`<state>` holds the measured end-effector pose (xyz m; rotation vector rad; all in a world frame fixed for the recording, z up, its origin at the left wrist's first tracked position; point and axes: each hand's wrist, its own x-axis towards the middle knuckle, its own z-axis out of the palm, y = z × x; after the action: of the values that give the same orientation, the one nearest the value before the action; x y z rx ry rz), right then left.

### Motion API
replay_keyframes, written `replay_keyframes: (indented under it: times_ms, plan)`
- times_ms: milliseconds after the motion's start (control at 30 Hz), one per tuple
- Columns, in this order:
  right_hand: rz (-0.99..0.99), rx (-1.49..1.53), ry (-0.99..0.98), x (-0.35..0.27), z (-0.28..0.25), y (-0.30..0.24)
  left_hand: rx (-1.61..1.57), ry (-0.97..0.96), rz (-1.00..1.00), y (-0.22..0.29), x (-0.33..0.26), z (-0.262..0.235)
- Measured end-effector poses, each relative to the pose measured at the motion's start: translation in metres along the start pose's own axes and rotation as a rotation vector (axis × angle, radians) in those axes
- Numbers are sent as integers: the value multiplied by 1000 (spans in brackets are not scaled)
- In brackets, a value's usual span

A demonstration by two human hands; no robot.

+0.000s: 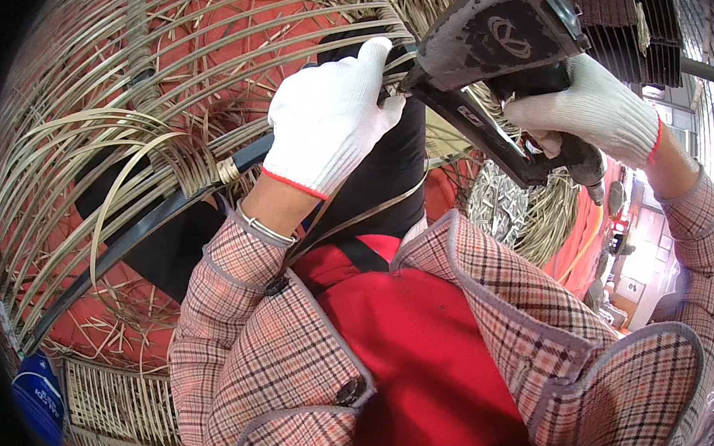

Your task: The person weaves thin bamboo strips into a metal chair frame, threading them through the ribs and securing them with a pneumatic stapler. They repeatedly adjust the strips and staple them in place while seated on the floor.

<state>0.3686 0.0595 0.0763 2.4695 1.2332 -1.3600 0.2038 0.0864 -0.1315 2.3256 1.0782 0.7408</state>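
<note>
Left hand: While it wears a white glove, the left hand (328,122) is curled shut over the black hoop (151,221) and some thin cane strips (108,135), pressing them down.
Right hand: The right hand (591,110), in a white glove too, is wrapped tight round the handle of the staple gun (495,46).
Staple gun: It is dark and worn, and its nose touches the hoop just beside the left fingertips (375,53).
Hoop: It runs out from under the left hand, down and away to that hand's side.
Cane strips: They fan out past the left hand; a woven band (188,166) wraps the hoop near the wrist.
Woven piece: A dark woven panel (620,8) sits just behind the gun.
Clothes: Checked sleeves (246,320) and a red apron (422,363) are below both hands.
</note>
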Motion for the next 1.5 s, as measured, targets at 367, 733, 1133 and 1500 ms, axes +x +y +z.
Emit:
replay_keyframes:
  times_ms: [367, 733, 1133, 1500]
  plan:
    - [-232, 481, 225, -12, 25, 111, 34, -93, -5, -17, -1, -1]
    - [292, -38, 912, 46, 144, 499, 301, -126, -79, -47, -36, -13]
    - [765, -80, 816, 80, 276, 534, 341, -31, -153, -27, 11, -15]
    - [-315, 402, 1049, 90, 173, 329, 150, 31, -128, -28, 5, -16]
